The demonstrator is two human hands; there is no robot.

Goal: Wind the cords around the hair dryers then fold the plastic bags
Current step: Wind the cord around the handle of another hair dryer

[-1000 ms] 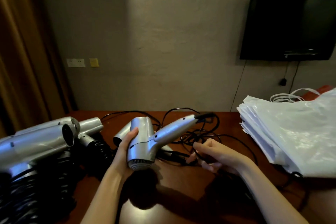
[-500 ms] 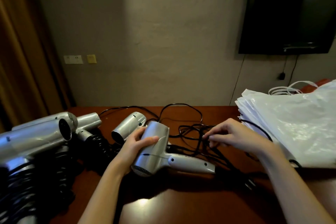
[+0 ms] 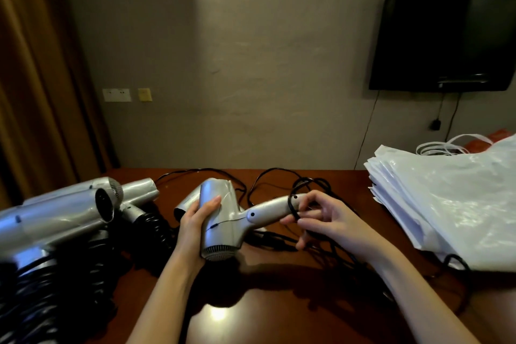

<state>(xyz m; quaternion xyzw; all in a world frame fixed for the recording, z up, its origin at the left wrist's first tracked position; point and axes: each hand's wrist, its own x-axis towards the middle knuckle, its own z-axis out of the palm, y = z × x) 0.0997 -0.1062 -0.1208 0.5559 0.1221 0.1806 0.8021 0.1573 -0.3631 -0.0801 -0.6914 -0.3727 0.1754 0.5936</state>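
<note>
The silver hair dryer point(image 3: 223, 218) sits near the middle of the table, held just above it: the left hand point(image 3: 195, 225) wraps its smooth barrel, mesh intake facing the viewer, while the right hand point(image 3: 321, 220) pinches the thin black cord point(image 3: 293, 204) and lays a loop over the end of the tapered handle. Only a turn or so looks made, so this winding seems barely begun; most of the cord lies slack in a black tangle point(image 3: 279, 184) on the far side of the table. To the left, several dryers point(image 3: 69, 209) rest with coiled cords point(image 3: 150, 229) bunched beside them, apparently finished. At right, the stack of glossy, crinkled white plastic bags point(image 3: 446, 204) seems to await folding. The table point(image 3: 251, 301) is dark polished wood that reflects the light
</note>
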